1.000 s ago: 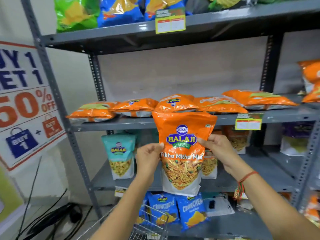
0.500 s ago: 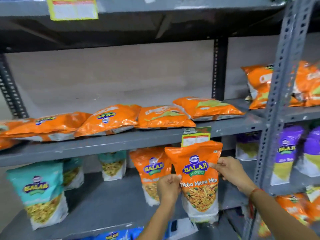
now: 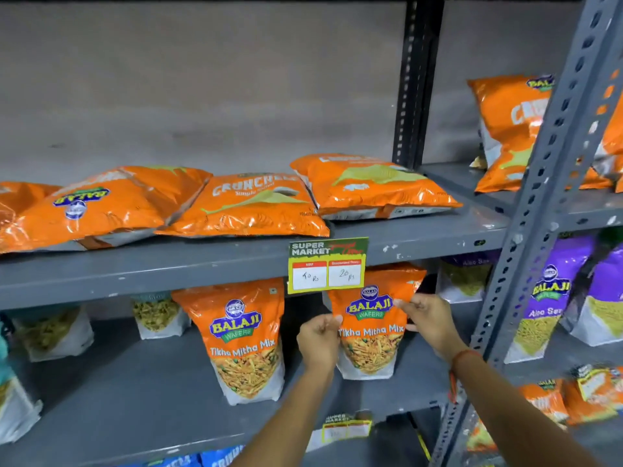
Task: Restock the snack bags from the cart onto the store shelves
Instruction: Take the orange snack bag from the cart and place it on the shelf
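Snack bag, an orange Tikha Mitha Mix pouch, is held upright over the middle shelf, under the price tag that is clipped to the lip of the shelf above. It is gripped at both side edges: the left hand is closed on its left edge and the right hand is pinched on its right edge. Compared with half a second ago, the pouch is seen deeper in the bay, its top now partly hidden behind the tag, and the view is nearer to the rack. A matching orange pouch is stood just to the left, with a gap between the two. To the right, the grey upright post is close to the right wrist. Bare shelf is left in front of and between the pouches. Flat orange chip bags are laid on the shelf above.
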The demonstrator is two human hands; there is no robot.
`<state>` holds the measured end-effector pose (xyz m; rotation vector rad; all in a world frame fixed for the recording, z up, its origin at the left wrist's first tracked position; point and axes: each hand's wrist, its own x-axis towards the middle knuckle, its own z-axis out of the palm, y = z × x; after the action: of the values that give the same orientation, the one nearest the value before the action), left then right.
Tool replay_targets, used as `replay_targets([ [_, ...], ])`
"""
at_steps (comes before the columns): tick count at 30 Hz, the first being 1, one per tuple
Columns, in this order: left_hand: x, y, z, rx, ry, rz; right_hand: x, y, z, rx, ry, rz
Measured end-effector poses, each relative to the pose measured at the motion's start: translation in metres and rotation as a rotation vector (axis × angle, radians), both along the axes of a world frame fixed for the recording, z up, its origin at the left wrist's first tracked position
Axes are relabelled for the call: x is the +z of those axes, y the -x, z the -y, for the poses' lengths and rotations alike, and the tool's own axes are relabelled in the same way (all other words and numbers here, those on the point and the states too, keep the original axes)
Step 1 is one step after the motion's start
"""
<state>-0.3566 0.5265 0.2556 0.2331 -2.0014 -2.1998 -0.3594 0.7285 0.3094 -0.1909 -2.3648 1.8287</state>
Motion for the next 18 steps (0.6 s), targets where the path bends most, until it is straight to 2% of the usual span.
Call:
replay_targets([
  [6,-0.01,0.005,0.003,-0.023,0.063,-0.051,-0.015,0.005,0.003,0.005,0.05,0.031],
  [11,-0.002,0.0,0.013,-0.029,0.102,-0.054,-0.017,0.002,0.013,-0.056,0.012,-0.055],
  [16,0.018,-0.024,0.045,0.088,0.047,-0.068,-0.009,-0.014,0.045,-0.393,0.021,-0.254],
  [18,0.032,-0.043,0.071,0.161,0.026,-0.119,0.0,-0.029,0.077,-0.461,0.099,-0.348],
])
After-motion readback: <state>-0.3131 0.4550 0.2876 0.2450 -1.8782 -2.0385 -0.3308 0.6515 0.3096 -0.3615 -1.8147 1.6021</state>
